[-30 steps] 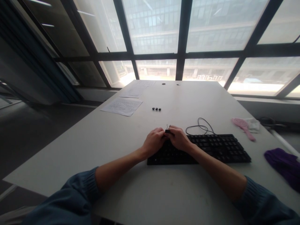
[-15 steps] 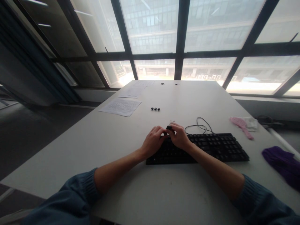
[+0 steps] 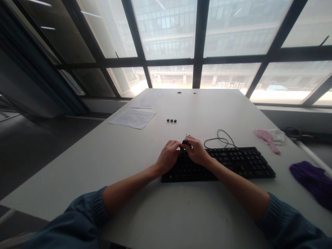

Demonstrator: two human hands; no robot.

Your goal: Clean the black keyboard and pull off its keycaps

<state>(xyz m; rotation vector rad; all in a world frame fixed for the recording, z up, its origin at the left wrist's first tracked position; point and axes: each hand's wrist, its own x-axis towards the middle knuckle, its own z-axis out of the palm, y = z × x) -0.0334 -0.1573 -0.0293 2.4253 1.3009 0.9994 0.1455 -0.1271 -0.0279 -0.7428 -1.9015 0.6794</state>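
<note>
A black keyboard [image 3: 242, 163] lies on the white table below both my hands. Over its upper left part, my right hand [image 3: 197, 152] is closed on a keycap puller [image 3: 185, 141], a small black piece whose thin wire ends point upward. My left hand [image 3: 167, 157] meets it from the left, fingers pinched together at the puller's lower side. A small dark piece shows between the two hands, perhaps a keycap; its outline is too small to be sure. Three loose black keycaps [image 3: 171, 120] sit in a row farther back on the table.
Printed sheets [image 3: 133, 118] lie at the table's left edge. The keyboard's thin cable [image 3: 220, 139] loops behind it. To the right are a pink hairbrush [image 3: 268, 138], a white cloth or tissue [image 3: 278, 136] and a purple cloth [image 3: 310, 181]. Large windows stand beyond the table.
Both hands and the puller stay nearly in place, with the puller shifted very slightly left. The keycaps and keyboard look the same.
</note>
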